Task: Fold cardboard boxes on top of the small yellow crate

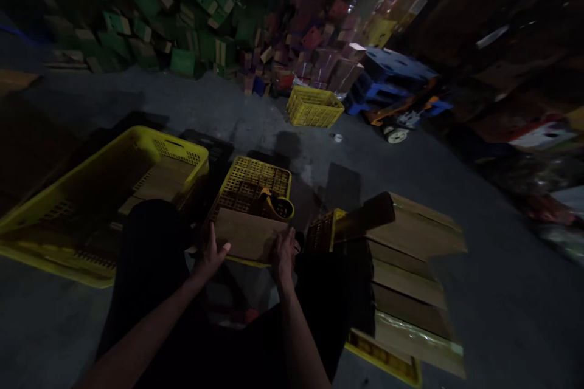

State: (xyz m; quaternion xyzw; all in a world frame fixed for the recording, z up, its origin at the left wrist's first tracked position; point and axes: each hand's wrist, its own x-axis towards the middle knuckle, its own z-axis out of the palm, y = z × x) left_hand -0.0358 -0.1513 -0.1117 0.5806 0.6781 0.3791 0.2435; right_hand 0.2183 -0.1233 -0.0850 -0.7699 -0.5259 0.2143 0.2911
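Note:
A flat brown cardboard box (249, 236) lies across the near part of an upturned yellow crate (253, 173) in front of my knees. My left hand (210, 260) grips its left end, with the thumb stretched over the near edge. At the right end, my right hand (283, 255) holds the box, its fingers bent over the corner. Just behind the box, a tape dispenser (276, 203) with a yellow rim rests on the crate. Dim light hides the undersides of both hands.
To my left stands a large yellow crate (182, 149) with flat cardboard inside. Several open cardboard boxes (406, 282) lie on my right over another yellow crate (387, 364). Farther off are a yellow basket (314, 108), blue pallets (387, 73), a pallet jack (401, 118) and heaped cartons (185, 64).

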